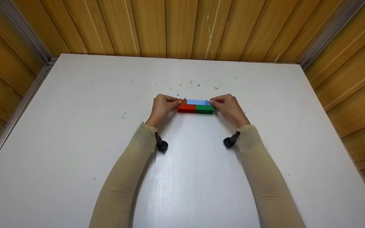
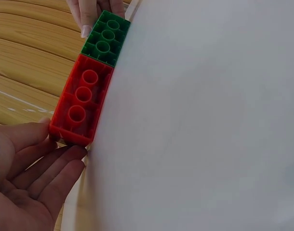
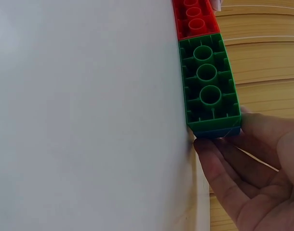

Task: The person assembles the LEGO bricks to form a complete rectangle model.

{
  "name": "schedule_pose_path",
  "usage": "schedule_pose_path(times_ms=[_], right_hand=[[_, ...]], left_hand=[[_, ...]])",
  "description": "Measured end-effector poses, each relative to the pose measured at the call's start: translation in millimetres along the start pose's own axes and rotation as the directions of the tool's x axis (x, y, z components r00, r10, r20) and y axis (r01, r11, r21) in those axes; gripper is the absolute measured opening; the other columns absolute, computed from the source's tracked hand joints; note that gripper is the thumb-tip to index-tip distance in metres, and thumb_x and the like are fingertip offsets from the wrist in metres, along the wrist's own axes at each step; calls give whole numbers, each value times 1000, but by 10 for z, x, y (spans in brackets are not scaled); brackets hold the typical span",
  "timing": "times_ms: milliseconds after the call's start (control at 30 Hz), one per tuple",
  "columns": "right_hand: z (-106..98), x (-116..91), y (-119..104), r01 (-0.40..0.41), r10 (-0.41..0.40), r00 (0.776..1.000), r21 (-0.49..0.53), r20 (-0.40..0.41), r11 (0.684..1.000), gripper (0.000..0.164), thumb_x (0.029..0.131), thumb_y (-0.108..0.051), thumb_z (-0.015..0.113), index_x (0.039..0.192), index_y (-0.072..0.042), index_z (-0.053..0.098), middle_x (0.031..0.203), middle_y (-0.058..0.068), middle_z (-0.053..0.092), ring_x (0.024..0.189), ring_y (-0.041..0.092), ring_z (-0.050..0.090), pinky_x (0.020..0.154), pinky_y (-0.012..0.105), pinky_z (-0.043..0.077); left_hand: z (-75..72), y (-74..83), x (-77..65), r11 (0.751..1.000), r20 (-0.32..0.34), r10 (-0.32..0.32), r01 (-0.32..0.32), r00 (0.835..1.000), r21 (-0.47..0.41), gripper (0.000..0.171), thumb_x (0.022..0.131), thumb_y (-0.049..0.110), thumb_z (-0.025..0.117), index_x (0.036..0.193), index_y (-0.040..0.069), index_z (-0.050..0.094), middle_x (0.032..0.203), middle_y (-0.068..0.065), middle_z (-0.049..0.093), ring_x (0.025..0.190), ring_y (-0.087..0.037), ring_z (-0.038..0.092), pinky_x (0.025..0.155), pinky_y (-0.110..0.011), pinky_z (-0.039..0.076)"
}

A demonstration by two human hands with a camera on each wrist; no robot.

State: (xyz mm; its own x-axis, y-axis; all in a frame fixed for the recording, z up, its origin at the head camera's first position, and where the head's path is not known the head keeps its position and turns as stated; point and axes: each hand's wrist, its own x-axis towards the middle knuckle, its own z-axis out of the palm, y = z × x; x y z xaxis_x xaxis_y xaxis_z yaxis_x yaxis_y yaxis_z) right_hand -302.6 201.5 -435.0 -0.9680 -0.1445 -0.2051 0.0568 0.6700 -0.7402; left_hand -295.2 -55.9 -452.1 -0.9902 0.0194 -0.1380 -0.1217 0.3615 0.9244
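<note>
A row of joined toy building bricks lies on its side, with the hollow undersides of a red brick (image 1: 186, 108) and a green brick (image 1: 204, 109) facing me. Behind these two, the head view shows a light blue brick (image 1: 195, 102) in the middle, an orange brick (image 1: 184, 101) at the left and a blue brick (image 1: 207, 102) at the right. My left hand (image 1: 164, 105) pinches the row's left end, thumb at the orange brick. At the other end, my right hand (image 1: 229, 106) pinches by the blue brick. Fingertips behind the bricks are partly hidden.
A white table (image 1: 182, 177) spreads under both arms, with small dark marks on its surface beyond the bricks. Yellow wood-look panels (image 1: 179, 28) stand behind it and at both sides. Each sleeve cuff carries a black wrist camera (image 1: 162, 145).
</note>
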Motion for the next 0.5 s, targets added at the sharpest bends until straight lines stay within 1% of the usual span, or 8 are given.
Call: schedule_pose_path(times_ms=[133, 200, 300, 400, 500], right_hand=[[9, 20, 14, 8, -8, 1000, 16, -1, 1000, 39, 95, -35, 60, 123, -9, 66, 126, 9, 64, 109, 18, 59, 98, 35, 48], [15, 26, 23, 20, -20, 1000, 25, -3, 999, 38, 95, -34, 60, 122, -9, 67, 123, 10, 65, 104, 17, 61, 94, 33, 50], [22, 26, 30, 30, -30, 1000, 32, -7, 999, 37, 95, -34, 60, 121, -9, 67, 120, 9, 67, 100, 16, 62, 90, 31, 50], [29, 21, 27, 33, -33, 999, 32, -7, 999, 39, 95, -35, 59, 125, -10, 65, 122, 9, 65, 102, 19, 61, 91, 33, 50], [30, 12, 19, 33, -33, 999, 28, -12, 999, 43, 96, -38, 57, 130, -11, 61, 128, 8, 62, 114, 21, 57, 101, 38, 45]], left_hand=[[-8, -2, 2, 1000, -1, 0, 0, 1000, -10, 23, 87, 20, 72, 104, 5, 75, 106, -9, 73, 81, -12, 66, 72, -22, 55], [-8, -9, 5, 1000, -2, 6, -6, 1000, -6, 24, 87, 20, 71, 105, 4, 75, 106, -9, 72, 83, -13, 66, 75, -23, 55], [-4, -15, 5, 999, -4, 32, -32, 999, 17, 26, 89, 20, 69, 109, 3, 73, 109, -11, 71, 89, -14, 65, 80, -25, 55], [1, -21, 7, 999, 0, 46, -46, 999, 8, 31, 93, 19, 64, 118, 3, 68, 117, -12, 68, 94, -16, 65, 84, -26, 55], [-5, -31, 17, 998, 5, 63, -62, 998, -26, 38, 95, 19, 59, 131, 4, 59, 125, -14, 63, 96, -21, 67, 85, -28, 56]])
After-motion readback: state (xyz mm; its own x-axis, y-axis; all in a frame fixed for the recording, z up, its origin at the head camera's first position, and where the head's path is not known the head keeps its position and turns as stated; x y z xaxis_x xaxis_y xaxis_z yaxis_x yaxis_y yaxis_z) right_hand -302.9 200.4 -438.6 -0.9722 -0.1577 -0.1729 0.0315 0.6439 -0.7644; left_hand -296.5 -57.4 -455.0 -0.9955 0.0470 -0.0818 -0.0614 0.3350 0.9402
